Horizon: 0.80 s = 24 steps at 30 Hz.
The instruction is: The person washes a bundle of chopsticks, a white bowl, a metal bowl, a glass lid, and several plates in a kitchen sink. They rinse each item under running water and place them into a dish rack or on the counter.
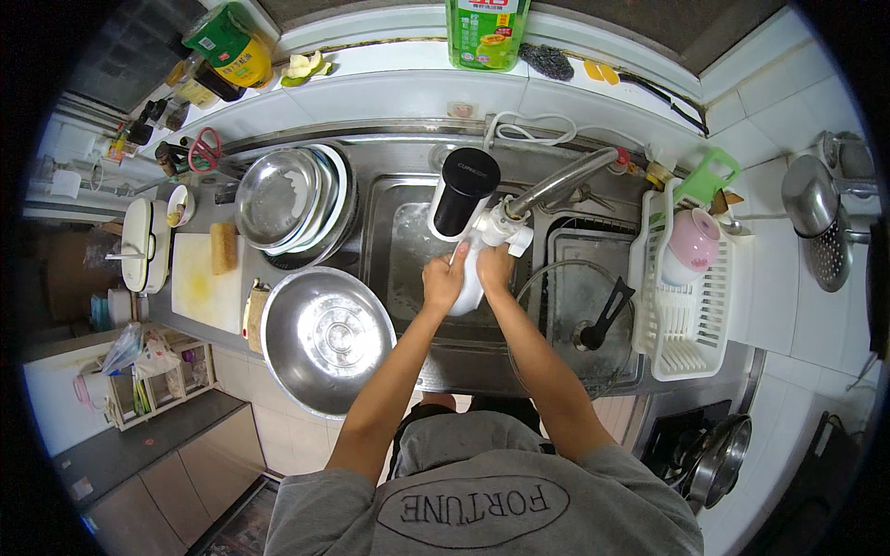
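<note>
Over the left sink basin (403, 292), a white bowl (468, 295) is held tilted between my two hands. My left hand (443, 279) grips its left side, thumb up along the wall. On the other side, my right hand (494, 270) holds the bowl, its fingers partly hidden under the white tap attachment (502, 224). Right above the bowl is that attachment, joined to a white cylinder with a black top (471, 174) and to the metal faucet (563, 182). Whether water is running cannot be told.
Left of the basin stand stacked plates (278, 198) and a large steel bowl (334, 340), with a cutting board (201, 299) and yellow sponge (223, 249) beyond. A glass lid (605, 320) covers part of the right basin. A white dish rack (688, 333) holds bowls. Dish soap (487, 35) stands on the sill.
</note>
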{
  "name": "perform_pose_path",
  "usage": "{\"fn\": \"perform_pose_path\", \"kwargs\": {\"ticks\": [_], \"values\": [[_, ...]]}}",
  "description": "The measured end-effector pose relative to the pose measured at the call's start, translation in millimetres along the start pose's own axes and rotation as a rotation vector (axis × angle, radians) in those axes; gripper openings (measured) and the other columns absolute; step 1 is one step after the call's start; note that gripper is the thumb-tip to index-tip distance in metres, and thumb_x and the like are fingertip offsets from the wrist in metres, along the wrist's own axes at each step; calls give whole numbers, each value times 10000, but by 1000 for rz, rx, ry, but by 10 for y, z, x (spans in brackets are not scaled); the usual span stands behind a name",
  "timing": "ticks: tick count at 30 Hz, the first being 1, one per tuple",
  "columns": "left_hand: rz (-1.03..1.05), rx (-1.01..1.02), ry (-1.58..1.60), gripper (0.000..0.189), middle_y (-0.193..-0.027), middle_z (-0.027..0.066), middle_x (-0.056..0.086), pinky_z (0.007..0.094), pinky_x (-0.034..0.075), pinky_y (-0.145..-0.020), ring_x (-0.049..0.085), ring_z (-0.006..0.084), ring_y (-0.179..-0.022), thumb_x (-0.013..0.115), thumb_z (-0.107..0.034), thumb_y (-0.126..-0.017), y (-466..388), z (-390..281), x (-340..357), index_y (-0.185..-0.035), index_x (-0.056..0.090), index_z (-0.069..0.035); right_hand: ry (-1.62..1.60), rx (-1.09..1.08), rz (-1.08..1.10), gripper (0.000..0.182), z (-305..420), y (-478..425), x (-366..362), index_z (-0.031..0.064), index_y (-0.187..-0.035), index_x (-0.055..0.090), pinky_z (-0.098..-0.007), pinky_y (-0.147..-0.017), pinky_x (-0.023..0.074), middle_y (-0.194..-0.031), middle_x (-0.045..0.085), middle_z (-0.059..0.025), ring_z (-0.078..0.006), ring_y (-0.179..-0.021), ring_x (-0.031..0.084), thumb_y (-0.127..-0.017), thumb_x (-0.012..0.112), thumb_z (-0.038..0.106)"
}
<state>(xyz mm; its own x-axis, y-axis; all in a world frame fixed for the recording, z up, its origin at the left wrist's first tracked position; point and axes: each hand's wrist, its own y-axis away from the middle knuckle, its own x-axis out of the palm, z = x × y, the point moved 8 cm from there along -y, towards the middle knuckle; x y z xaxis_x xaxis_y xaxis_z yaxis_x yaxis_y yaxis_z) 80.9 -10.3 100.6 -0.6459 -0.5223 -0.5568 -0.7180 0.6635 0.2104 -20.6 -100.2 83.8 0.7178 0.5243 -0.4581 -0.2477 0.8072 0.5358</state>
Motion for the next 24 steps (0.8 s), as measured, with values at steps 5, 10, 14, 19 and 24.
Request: {"fn": "perform_pose_path", "kwargs": {"ticks": [5,10,14,19,24], "values": [[-9,-40,101,554,-532,254,500,416,423,-534,550,334,-501,507,-460,-834,-50,39,21,-630,588,49,164,-651,-391,267,372,302,-112,28,-911,609,-494,-700,437,-906,599,-216,-415,-789,562,-807,465,227],[-11,-99,273,570,-493,234,490,403,415,-523,486,229,-442,515,-449,-835,-3,188,90,-595,558,67,303,-684,-242,240,398,359,-43,-8,-867,580,-469,-703,432,-831,598,-226,-400,-806,566,-762,502,194],[-25,1,-3,573,-492,224,493,385,413,-508,484,211,-440,496,-453,-846,29,72,89,-618,570,67,135,-244,-198,281,18,13,-157,-20,-898,567,-451,-674,455,-899,574,-254,-393,-823,572,-803,466,223],[52,26,147,558,-475,147,443,346,366,-464,394,139,-447,506,-445,-847,56,-47,7,-573,532,40,-202,-124,-288,290,-187,-79,-160,37,-943,602,-418,-753,448,-928,610,-193,-363,-894,570,-761,548,256],[413,-270,378,469,-596,-11,530,263,371,-491,451,69,-533,510,-460,-848,-195,469,-63,-635,573,-46,-505,-1,220,431,-650,-523,-134,53,-1054,580,-317,-784,427,-1007,597,-72,-207,-909,561,-778,554,384]]}}
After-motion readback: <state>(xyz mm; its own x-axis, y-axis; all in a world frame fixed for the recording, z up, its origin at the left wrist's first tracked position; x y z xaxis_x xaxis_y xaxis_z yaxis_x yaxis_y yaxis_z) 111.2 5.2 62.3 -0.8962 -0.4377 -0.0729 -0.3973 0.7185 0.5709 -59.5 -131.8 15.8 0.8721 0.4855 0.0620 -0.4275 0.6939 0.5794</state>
